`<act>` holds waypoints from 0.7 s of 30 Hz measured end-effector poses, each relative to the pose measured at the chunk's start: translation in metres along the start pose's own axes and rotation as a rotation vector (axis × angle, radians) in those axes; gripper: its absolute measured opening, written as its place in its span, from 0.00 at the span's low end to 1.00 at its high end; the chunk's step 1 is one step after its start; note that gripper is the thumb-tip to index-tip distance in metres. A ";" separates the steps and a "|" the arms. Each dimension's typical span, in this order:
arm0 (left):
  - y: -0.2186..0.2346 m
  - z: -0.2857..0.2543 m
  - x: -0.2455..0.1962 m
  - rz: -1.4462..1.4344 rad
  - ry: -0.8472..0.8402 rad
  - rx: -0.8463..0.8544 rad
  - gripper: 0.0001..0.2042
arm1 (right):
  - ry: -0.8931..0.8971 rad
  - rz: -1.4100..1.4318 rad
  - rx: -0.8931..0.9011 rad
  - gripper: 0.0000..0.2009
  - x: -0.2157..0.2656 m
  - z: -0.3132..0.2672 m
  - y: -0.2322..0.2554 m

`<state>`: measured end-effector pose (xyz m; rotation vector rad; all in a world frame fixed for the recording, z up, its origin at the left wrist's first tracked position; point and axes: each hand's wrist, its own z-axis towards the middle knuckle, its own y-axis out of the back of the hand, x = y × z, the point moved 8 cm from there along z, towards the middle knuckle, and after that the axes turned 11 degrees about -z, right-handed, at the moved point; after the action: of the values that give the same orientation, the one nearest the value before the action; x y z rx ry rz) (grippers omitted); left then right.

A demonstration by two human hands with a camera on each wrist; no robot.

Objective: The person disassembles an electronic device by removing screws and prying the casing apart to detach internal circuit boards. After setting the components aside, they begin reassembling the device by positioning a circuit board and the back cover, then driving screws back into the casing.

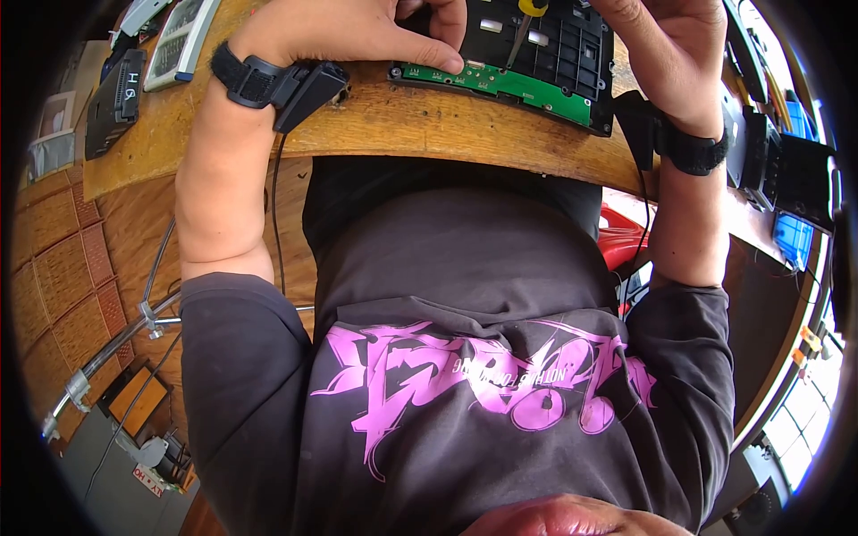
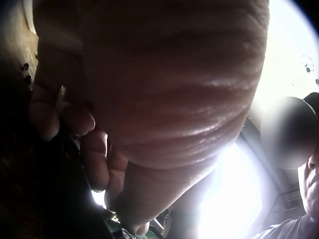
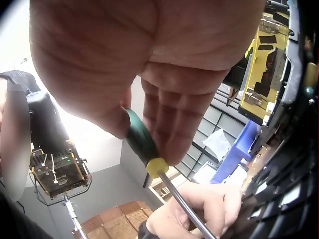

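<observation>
A green circuit board (image 1: 536,96) lies along the near edge of a black plastic frame (image 1: 581,62). My left hand (image 1: 384,40) rests its outstretched thumb on the board; its other fingers bend loosely above the frame, partly hidden in the head view. My right hand (image 3: 174,94) grips a screwdriver (image 3: 142,139) with a green handle and yellow collar. Its metal shaft slants down to the board's upper edge, close to the left thumb, in the head view. Much of the screwdriver handle is hidden there by the frame's top edge.
The wooden table (image 1: 357,134) ends just in front of my torso. At the left stand a black device (image 1: 116,103) and a light-framed panel (image 1: 181,45). More equipment, including a black box (image 1: 804,179) and a blue bin (image 1: 793,239), is at the right. Cables hang from both wrist cameras.
</observation>
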<state>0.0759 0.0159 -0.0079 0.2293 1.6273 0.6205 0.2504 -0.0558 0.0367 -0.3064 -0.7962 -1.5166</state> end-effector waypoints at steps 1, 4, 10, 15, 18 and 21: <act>0.000 0.000 0.000 0.005 -0.018 0.002 0.10 | 0.035 0.022 -0.008 0.27 0.003 0.001 0.000; 0.000 -0.001 0.000 0.007 -0.010 0.003 0.11 | 0.063 0.043 -0.040 0.28 0.011 0.004 -0.006; 0.000 -0.001 -0.002 0.031 0.003 -0.004 0.11 | 0.054 0.110 0.142 0.31 0.008 0.008 -0.005; 0.000 -0.001 0.000 0.010 -0.010 -0.009 0.10 | 0.080 -0.022 0.002 0.32 0.016 0.007 -0.008; 0.000 -0.001 0.001 0.032 -0.017 0.001 0.10 | 0.035 -0.072 0.089 0.32 0.013 0.005 -0.010; -0.002 -0.003 -0.010 0.045 -0.042 -0.007 0.10 | 0.025 -0.003 0.050 0.31 0.004 0.002 -0.003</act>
<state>0.0755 0.0089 0.0003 0.2725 1.5833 0.6516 0.2460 -0.0578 0.0402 -0.2487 -0.8145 -1.4983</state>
